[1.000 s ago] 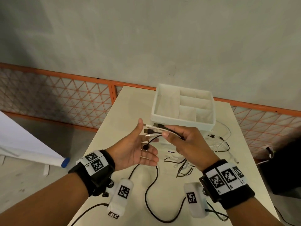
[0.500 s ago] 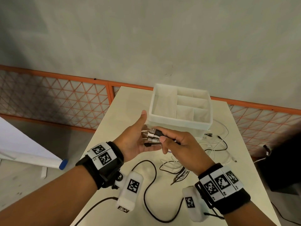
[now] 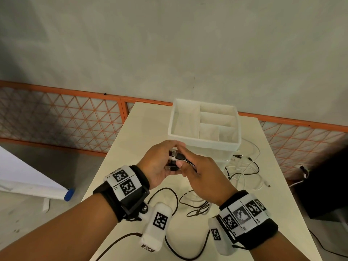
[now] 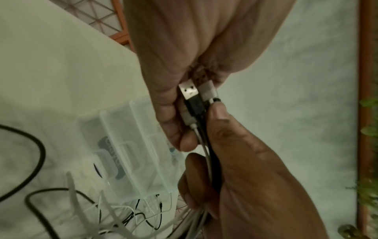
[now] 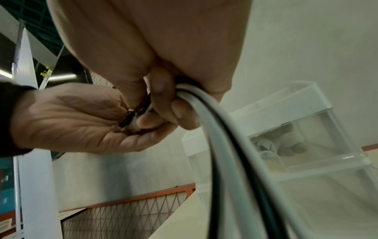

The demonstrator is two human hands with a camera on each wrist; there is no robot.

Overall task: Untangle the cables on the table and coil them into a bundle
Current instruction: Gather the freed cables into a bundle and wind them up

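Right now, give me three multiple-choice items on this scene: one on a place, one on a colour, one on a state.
1. Where is the white organizer box?
A. on the table's far end
B. on the floor
C. in a hand

2. What colour is the railing behind the table?
A. blue
B. orange
C. green

3. What is the left hand doing?
A. lying flat on the table
B. hanging idle
C. closing round the cable plugs

Key: 1 A, it stands beyond both hands. 2 B, orange frame and lattice. 3 C, fingers curl round the plugs.

- White organizer box (image 3: 204, 142) stands just beyond the hands, blocking forward reach.
- Loose cables (image 3: 243, 170) clutter table (image 3: 143, 129) at right.
- Table's left side open.
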